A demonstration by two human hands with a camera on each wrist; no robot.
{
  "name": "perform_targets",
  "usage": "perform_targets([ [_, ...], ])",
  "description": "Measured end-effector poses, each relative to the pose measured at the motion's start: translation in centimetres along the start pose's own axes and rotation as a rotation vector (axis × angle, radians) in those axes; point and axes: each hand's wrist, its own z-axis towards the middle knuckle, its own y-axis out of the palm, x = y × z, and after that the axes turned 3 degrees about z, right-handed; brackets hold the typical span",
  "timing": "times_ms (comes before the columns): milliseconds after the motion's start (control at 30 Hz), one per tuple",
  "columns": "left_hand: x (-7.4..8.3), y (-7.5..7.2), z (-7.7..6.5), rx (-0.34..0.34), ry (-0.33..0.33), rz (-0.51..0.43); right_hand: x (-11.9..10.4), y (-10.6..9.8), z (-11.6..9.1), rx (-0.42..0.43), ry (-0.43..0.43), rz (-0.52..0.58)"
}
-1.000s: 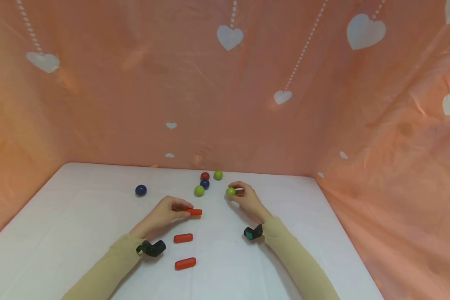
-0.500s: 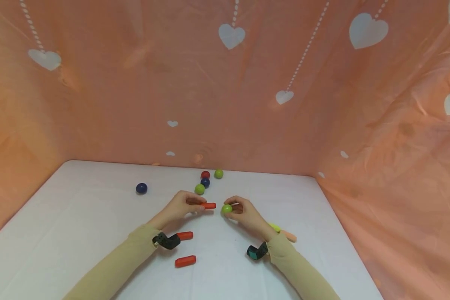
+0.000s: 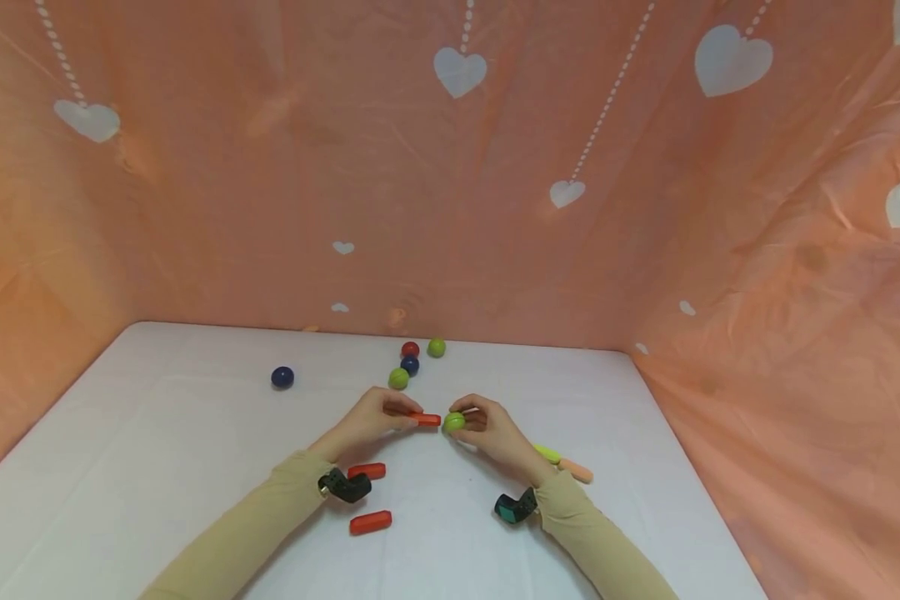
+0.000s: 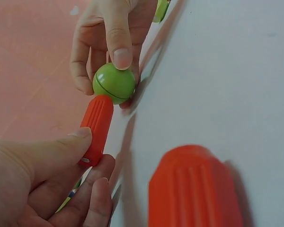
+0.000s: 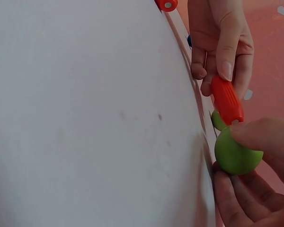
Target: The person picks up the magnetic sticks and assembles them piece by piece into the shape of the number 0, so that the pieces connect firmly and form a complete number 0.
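Observation:
My left hand (image 3: 375, 421) pinches a short red ribbed stick (image 4: 98, 124) between thumb and fingers, its free end pointing right. Facing it, my right hand (image 3: 495, 429) holds a green ball (image 4: 114, 84) with a thin seam, thumb on one side and fingers on the other. The stick's tip is right at the ball, overlapping it in the left wrist view; a small metallic spot shows on its end near my left thumb. Below my left wrist lie two more red sticks, the upper one (image 3: 375, 471) partly behind the wrist camera and the lower one (image 3: 371, 522) in full view.
Toward the back of the white table (image 3: 195, 433) sit a red ball (image 3: 410, 349), a blue ball (image 3: 410, 366) and two green balls. Another blue ball (image 3: 282, 377) is farther left. Beside my right forearm lie a yellow stick (image 3: 547, 453) and an orange stick (image 3: 576, 471).
My left hand has moved right with the red stick, and my right hand has come nearer and to the left with the green ball. Stick and ball now meet end to side.

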Motion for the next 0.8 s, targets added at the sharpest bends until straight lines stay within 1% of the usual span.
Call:
perform_targets([
  [133,0.0,0.2,0.2,-0.004,-0.020,-0.014,-1.1,0.1,-0.3,-0.011,-0.008,0.000],
  [267,0.3,0.3,0.2,-0.007,-0.053,-0.048,-1.2,0.1,-0.4,-0.010,-0.017,0.001],
  [367,0.2,0.4,0.2,-0.003,-0.066,-0.074,-1.1,0.0,-0.4,-0.002,-0.012,0.008],
  [500,0.0,0.3,0.0,-0.001,-0.065,-0.100,-1.1,0.0,-0.5,0.006,-0.015,-0.019],
  [567,-0.2,0.1,-0.2,-0.008,-0.052,-0.110,-1.2,-0.1,-0.5,0.005,-0.021,-0.044],
  [667,-0.3,-0.2,-0.5,-0.023,-0.050,-0.131,-1.3,-0.1,-0.6,0.008,-0.027,-0.078],
  [800,-0.5,-1.2,-0.9,-0.039,-0.056,-0.162,-1.3,-0.3,-0.7,0.012,0.002,-0.084],
])
